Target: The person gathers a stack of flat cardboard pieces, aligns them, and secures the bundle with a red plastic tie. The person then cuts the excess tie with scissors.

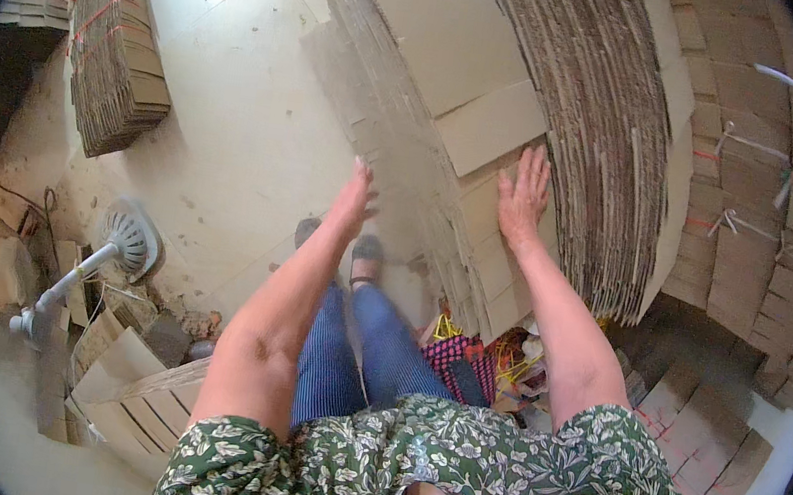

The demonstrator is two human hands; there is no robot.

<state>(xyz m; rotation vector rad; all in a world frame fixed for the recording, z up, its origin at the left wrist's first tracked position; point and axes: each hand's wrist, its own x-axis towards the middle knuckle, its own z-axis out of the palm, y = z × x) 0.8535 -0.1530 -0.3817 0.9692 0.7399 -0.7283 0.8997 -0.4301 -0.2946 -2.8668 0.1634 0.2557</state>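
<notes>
A large stack of flat brown cardboard pieces (490,34) lies ahead of me and to the right, its layered edges (617,166) showing along the right side. My right hand (523,199) rests flat on the cardboard beside those edges, fingers stretched out and gripping nothing. At the stack's left side, my left hand (352,204) is held edge-on with its fingers extended. Nothing shows in it, and it seems apart from the blurred left edges of the stack.
A tied cardboard bundle (121,56) stands on the pale tiled floor (224,115) at left. Nearer are a ribbed white fan (129,237) on a pole and cardboard scraps (138,384). More tied cardboard (744,193) is piled at right. A checked cloth (456,366) lies near my legs.
</notes>
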